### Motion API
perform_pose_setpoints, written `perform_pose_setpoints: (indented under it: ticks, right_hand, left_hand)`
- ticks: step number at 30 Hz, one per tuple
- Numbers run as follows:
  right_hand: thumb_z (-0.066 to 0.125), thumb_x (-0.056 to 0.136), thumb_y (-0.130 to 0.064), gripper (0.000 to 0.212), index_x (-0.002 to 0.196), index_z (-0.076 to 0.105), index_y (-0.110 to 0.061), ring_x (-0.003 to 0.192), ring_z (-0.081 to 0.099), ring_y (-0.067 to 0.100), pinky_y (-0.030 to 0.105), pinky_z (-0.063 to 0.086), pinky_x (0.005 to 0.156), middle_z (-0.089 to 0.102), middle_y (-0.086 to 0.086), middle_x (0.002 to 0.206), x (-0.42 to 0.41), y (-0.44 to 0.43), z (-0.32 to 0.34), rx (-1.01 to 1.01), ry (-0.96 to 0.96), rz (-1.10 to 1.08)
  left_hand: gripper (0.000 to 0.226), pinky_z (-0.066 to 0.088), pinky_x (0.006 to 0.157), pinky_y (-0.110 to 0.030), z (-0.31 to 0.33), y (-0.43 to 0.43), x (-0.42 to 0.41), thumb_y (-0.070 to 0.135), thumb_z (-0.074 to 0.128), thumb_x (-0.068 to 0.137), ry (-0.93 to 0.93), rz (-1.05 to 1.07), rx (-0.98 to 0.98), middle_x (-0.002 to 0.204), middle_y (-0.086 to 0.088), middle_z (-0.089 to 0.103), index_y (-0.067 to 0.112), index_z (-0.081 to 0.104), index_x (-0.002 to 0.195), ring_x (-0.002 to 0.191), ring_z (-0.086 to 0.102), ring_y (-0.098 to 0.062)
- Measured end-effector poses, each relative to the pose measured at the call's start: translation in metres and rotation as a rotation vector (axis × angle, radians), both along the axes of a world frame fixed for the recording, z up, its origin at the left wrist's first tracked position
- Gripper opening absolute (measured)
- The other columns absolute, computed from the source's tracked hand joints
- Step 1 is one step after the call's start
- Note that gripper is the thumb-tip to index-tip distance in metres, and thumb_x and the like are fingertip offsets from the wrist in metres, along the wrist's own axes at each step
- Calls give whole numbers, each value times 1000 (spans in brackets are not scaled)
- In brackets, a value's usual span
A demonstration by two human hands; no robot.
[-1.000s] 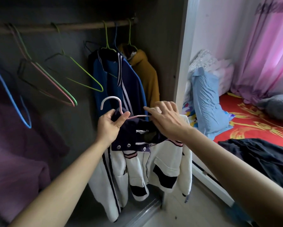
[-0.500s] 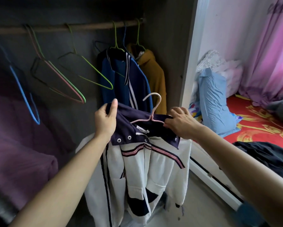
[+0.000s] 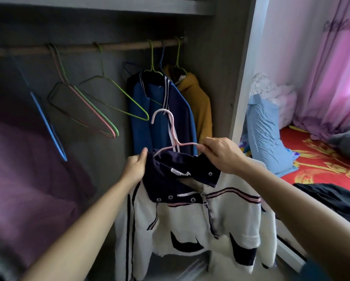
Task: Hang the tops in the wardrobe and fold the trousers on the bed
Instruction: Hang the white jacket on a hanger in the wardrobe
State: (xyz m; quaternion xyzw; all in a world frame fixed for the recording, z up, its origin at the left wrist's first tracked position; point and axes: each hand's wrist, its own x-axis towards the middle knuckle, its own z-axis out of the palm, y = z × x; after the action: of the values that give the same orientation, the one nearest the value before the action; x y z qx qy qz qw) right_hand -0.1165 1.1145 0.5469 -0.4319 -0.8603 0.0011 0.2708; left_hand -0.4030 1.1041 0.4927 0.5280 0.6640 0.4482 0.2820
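I hold a white jacket [image 3: 192, 224] with a navy collar and striped trim in front of the open wardrobe. A pink hanger [image 3: 171, 134] sits inside its collar, hook pointing up and left. My left hand [image 3: 136, 168] grips the jacket's left shoulder. My right hand [image 3: 220, 154] pinches the hanger's right arm together with the collar. Above runs the wooden rail [image 3: 85, 47]. On it hang a blue jacket [image 3: 160, 110] and a mustard top [image 3: 198, 102]. Dark trousers [image 3: 332, 197] lie on the bed at the right.
Several bare wire hangers [image 3: 97, 110] hang on the rail's left half. A purple garment [image 3: 28, 179] fills the wardrobe's left side. The wardrobe's side panel [image 3: 245, 78] stands to the right of the rail. A blue pillow [image 3: 265, 134] and pink curtain [image 3: 332, 67] lie beyond on the red bed [image 3: 322, 159].
The jacket rose and the hanger's hook swung from pointing right to upright, pointing left. My right hand shifted from the collar onto the hanger's right arm. My view tilted upward.
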Motion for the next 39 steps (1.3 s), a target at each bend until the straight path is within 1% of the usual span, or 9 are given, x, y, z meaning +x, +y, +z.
perform_pose_setpoints:
  ticks: [3,6,9,14,20,25,28,33,39]
  right_hand:
    - [36,103,-52,39,88,59,-23,73,63,25,42,52,64,64,-6,79,6,-5,5,14,-25,-133]
    - [33,101,-55,42,86,56,-22,73,63,28,45,53,63,63,-5,78,5,-8,14,64,-4,-209]
    - [37,100,-52,35,82,52,-27,76,63,32,45,53,65,67,1,81,0,-9,30,64,24,-311]
    - [47,101,-40,31,87,67,-20,78,62,28,40,52,68,66,3,82,-11,-9,59,-1,124,-444]
    - [55,100,-40,42,83,71,-6,79,61,29,37,50,67,64,12,81,-52,10,96,-170,288,-467]
    - [68,90,-50,49,75,68,-3,66,55,21,29,42,54,59,4,68,-96,55,136,-277,532,-395]
    - [69,91,-36,36,94,70,0,73,59,21,32,47,61,63,6,78,-124,94,159,-405,687,-277]
    - [66,95,-29,30,115,63,-7,76,62,18,25,45,53,68,10,97,-170,153,182,-556,850,-137]
    - [65,95,-22,25,105,71,0,101,66,34,46,54,90,70,22,107,-218,195,162,-524,676,-56]
  left_hand:
    - [59,44,68,-40,15,12,10,46,39,103,264,-40,68,76,-21,65,-2,53,71,75,60,-36]
    - [38,45,63,-38,43,17,13,38,50,99,610,-38,287,80,-12,70,12,62,74,79,62,-39]
    - [12,44,60,-31,79,18,9,26,59,91,666,-40,516,80,-1,72,23,70,88,77,64,-32]
    - [16,54,68,-40,124,27,-20,19,56,91,790,-61,700,98,-1,67,18,65,104,88,63,-27]
    - [42,49,83,-42,160,58,-61,24,52,92,1072,-82,447,129,-8,50,16,48,133,117,49,-30]
    - [61,36,105,-49,192,82,-82,38,52,94,1192,89,453,152,-16,32,16,33,148,138,32,-34]
    - [68,28,110,-53,214,94,-98,44,50,94,1299,202,418,155,-19,25,17,25,151,142,22,-36]
    - [84,7,119,-57,237,113,-140,44,57,89,1306,323,283,164,-8,-1,19,12,156,151,-5,-30]
    - [93,-2,121,-49,227,121,-169,43,67,80,1376,364,337,164,-4,9,19,19,156,150,6,-26]
